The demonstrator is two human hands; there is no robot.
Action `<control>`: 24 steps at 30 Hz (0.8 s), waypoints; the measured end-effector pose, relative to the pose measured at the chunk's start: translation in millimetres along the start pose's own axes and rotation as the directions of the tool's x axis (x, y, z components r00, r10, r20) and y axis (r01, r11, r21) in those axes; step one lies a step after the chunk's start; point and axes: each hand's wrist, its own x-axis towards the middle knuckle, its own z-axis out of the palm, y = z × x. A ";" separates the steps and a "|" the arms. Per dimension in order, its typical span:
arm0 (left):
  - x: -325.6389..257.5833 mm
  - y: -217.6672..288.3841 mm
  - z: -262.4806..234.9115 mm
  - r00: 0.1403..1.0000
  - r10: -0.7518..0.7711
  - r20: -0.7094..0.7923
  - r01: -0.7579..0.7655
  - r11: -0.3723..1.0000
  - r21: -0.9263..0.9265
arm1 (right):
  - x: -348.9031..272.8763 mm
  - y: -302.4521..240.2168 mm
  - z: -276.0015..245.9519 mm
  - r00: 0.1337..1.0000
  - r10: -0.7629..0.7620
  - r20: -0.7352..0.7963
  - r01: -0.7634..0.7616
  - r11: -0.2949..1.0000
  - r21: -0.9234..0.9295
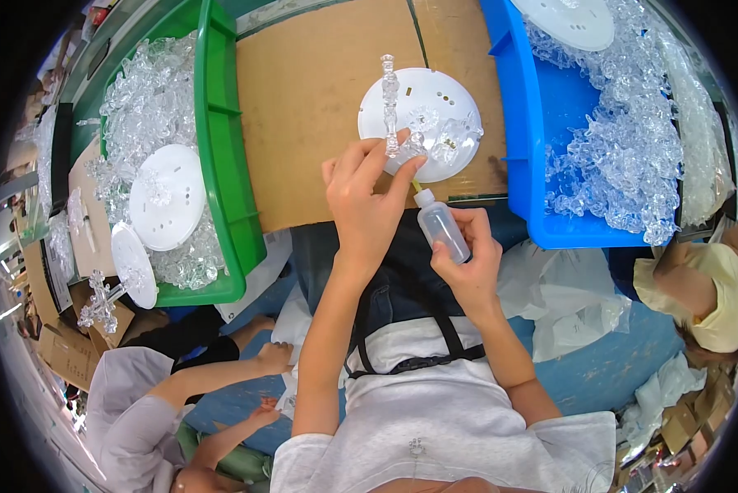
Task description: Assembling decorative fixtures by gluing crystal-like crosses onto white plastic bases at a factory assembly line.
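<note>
My left hand [361, 197] pinches the lower end of a clear plastic piece with a tall beaded stem [389, 103], which stands up from its fingers. In my right hand [474, 263] is a translucent squeeze bottle [443, 226] with a white cap, tilted so its thin yellowish nozzle meets the clear piece near my left fingertips. Just beyond both hands a round white disc [422, 89] with small holes lies on the brown board. Several clear plastic parts [447, 140] rest on that disc. My fingers partly hide where nozzle and clear piece meet.
A green bin [229, 164] full of clear parts stands at the left, with white discs [168, 197] on top. The blue bin [521, 123] at the right holds more clear parts. The cardboard-covered table [303, 107] lies between them. A co-worker [147, 403] sits at lower left, another person [698, 287] at right.
</note>
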 end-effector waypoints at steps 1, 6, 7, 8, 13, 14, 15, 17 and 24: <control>-0.4 -0.3 0.2 1.000 0.000 0.000 0.000 1.000 -0.001 | -0.4 1.2 0.0 1.000 0.000 0.000 0.000 1.000 -0.001; -0.8 -0.2 -0.1 1.000 0.014 0.003 -0.014 1.000 -0.003 | -5.6 3.9 -5.4 0.998 -0.050 -0.036 0.049 0.998 -0.032; -1.2 -0.2 0.3 1.000 0.012 0.002 -0.012 1.000 -0.003 | -6.7 5.2 -7.2 0.998 -0.050 -0.034 0.049 0.998 -0.033; -1.4 -0.1 0.2 1.000 0.022 -0.013 -0.022 1.000 0.004 | -7.7 6.5 -8.9 0.998 -0.051 -0.043 0.050 0.998 -0.024; -4.0 3.0 1.7 0.999 -0.013 -0.042 0.013 1.000 0.009 | -10.6 7.1 -12.1 0.997 -0.036 -0.073 0.037 0.999 0.012; -4.8 1.8 2.8 0.999 -0.018 -0.045 0.018 1.000 0.004 | -10.9 8.2 -12.7 0.996 -0.036 -0.080 0.038 0.999 0.023; -5.5 0.6 3.8 0.998 -0.023 -0.050 0.023 1.000 0.000 | -10.5 9.4 -13.0 0.996 -0.036 -0.086 0.039 0.999 0.034; -7.2 -1.2 6.3 0.998 -0.033 -0.060 0.033 0.999 -0.003 | -8.8 13.2 -13.2 0.991 -0.064 -0.117 0.069 0.997 0.037; -11.4 -3.3 10.6 0.995 -0.066 -0.076 0.063 0.997 -0.035 | -7.9 13.3 -17.1 0.991 -0.042 -0.130 0.048 0.998 0.045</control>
